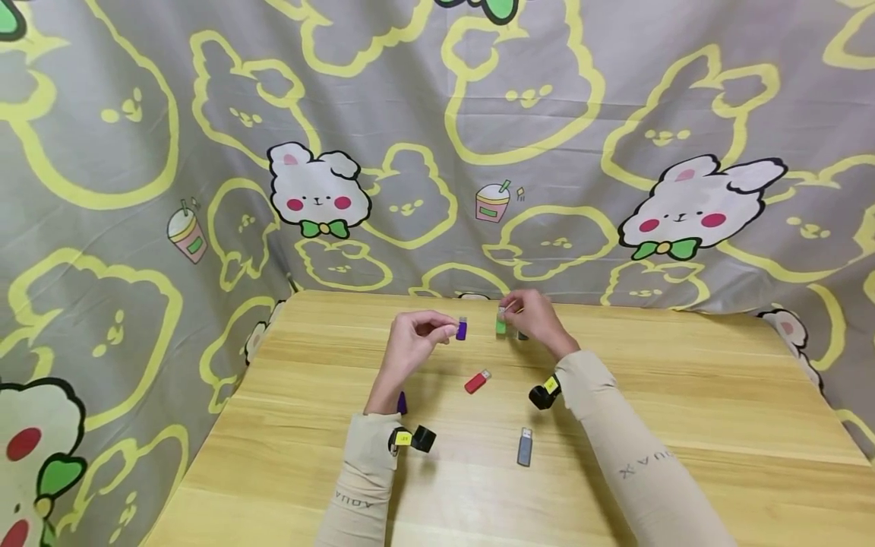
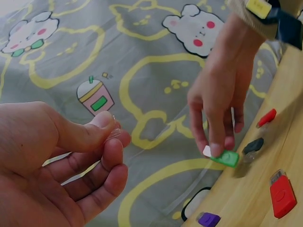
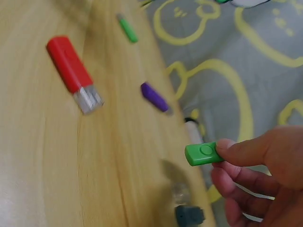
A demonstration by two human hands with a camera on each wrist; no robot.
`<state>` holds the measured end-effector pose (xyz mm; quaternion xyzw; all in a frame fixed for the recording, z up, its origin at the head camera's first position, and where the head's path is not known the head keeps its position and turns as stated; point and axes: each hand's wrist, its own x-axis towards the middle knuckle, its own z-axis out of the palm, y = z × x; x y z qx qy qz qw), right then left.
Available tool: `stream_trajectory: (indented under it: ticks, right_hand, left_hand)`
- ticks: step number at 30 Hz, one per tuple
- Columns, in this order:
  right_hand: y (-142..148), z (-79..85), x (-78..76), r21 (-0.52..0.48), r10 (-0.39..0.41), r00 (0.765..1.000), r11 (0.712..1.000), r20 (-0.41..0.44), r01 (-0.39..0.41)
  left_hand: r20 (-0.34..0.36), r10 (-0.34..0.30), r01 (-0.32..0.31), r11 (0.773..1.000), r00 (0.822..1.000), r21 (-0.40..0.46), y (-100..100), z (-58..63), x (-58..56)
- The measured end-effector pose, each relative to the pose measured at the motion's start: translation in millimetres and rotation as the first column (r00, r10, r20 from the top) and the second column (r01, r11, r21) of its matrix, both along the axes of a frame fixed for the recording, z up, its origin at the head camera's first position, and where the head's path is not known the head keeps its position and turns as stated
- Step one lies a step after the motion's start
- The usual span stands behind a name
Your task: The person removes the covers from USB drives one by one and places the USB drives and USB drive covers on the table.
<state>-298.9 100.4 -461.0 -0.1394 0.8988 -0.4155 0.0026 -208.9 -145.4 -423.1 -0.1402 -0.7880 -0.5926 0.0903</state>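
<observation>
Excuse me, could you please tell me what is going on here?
A person is handling small USB sticks at a wooden table. The right hand pinches a green USB stick, while the left hand pinches a small clear piece, possibly a cap. A purple stick lies just beyond the left fingertips, a red stick lies between the forearms, and a grey stick lies nearer the person.

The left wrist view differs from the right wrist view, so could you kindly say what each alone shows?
Left only: the left hand pinching a small clear piece, and a second red USB stick. Right only: a green stick lying on the table. Both: the right hand holding another green stick, a purple stick, a dark stick and a red stick.
</observation>
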Motion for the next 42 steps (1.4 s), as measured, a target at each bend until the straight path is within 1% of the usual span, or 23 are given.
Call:
stream_trajectory:
  ticks: [3, 8, 15, 20, 22, 23, 25, 26, 32, 33, 38, 42]
  right_hand:
    - [-1, -5.4, -6.7, 0.033, 0.001, 0.999, 0.999, 0.041, -0.003]
    - [-2, -8.5, -13.5, 0.063, -0.007, 0.997, 0.998, 0.078, 0.002]
    - [-1, -11.5, -21.7, 0.140, 0.016, 0.998, 0.990, 0.057, -0.024]
    - [1, -11.3, -26.4, 0.220, 0.040, 0.996, 0.974, 0.076, -0.056]
    - [0, -11.7, -27.8, 0.252, 0.042, 0.996, 0.966, 0.082, -0.062]
    - [-1, -12.0, -28.2, 0.262, 0.043, 0.996, 0.963, 0.084, -0.064]
    - [-2, -12.1, -27.8, 0.272, 0.050, 0.995, 0.960, 0.085, -0.071]
    - [-2, -12.4, -27.5, 0.275, 0.052, 0.995, 0.959, 0.084, -0.073]
    - [-2, -13.8, -23.8, 0.284, 0.064, 0.995, 0.955, 0.080, -0.085]
    - [-2, -14.1, -23.6, 0.285, 0.066, 0.995, 0.955, 0.078, -0.085]
    - [-2, -16.1, -24.1, 0.284, 0.067, 0.996, 0.955, 0.053, -0.079]
    - [-2, -17.1, -22.5, 0.277, 0.076, 0.997, 0.958, 0.006, -0.075]
  left_hand:
    - [0.014, -0.005, 0.005, 1.000, 1.000, -0.009, 0, -1.3, -0.5]
    - [0.020, -0.003, 0.003, 1.000, 1.000, -0.009, -2, -2.9, -2.1]
    - [0.012, -0.012, 0.011, 1.000, 1.000, 0.013, -3, -2.4, -4.1]
    - [0.025, -0.017, 0.017, 1.000, 1.000, 0.005, 2, 19.7, 9.1]
    - [0.027, -0.028, 0.028, 1.000, 0.999, 0.004, 4, 29.2, 14.9]
    - [0.031, -0.032, 0.032, 0.999, 0.999, 0.003, 4, 29.5, 15.1]
    - [0.041, -0.038, 0.038, 0.999, 0.998, 0.003, 4, 28.8, 15.0]
    - [0.045, -0.038, 0.038, 0.999, 0.998, -0.001, 4, 26.7, 13.9]
    - [0.064, -0.019, 0.020, 1.000, 0.998, -0.016, 2, 3.4, 0.4]
    - [0.064, -0.019, 0.020, 1.000, 0.998, -0.016, 2, 1.5, -0.8]
    - [0.057, -0.028, 0.028, 1.000, 0.998, 0.000, 1, -2.9, -3.2]
    - [0.056, -0.050, 0.051, 0.999, 0.997, -0.012, 0, -4.3, -2.3]
